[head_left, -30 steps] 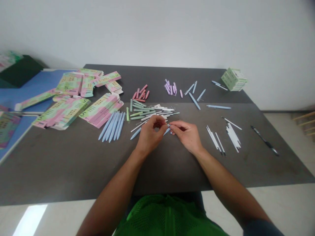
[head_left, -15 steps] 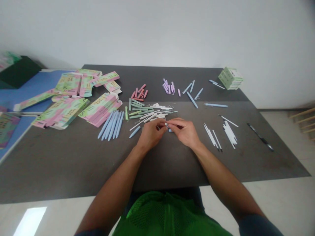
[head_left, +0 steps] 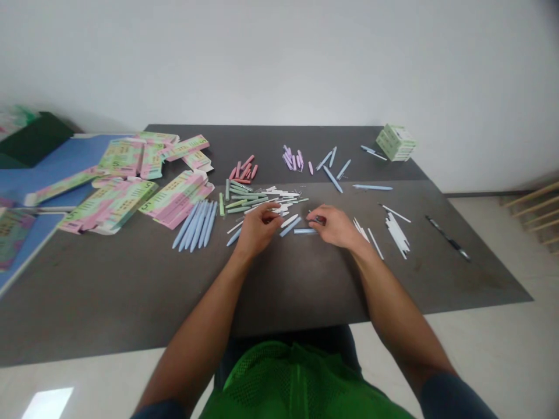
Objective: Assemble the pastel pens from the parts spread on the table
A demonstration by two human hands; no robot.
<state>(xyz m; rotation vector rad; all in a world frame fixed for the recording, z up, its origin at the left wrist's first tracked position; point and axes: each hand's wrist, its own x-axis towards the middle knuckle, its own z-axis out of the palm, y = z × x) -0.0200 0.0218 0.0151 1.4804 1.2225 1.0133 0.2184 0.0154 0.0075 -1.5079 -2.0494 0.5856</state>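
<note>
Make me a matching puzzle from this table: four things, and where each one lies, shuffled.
1 pink pen parts
2 green box
3 black pen
4 blue pen row

A far right corner of the table
B alone, right of the white refills
C beside the flat cartons
D just beyond the green pen parts

Pairs: 1-D, 2-A, 3-B, 4-C

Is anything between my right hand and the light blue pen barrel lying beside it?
Nothing visible. The light blue pen barrel lies flat right by the right hand, its end at the fingertips. Another blue piece lies beyond it, toward the left hand.
</note>
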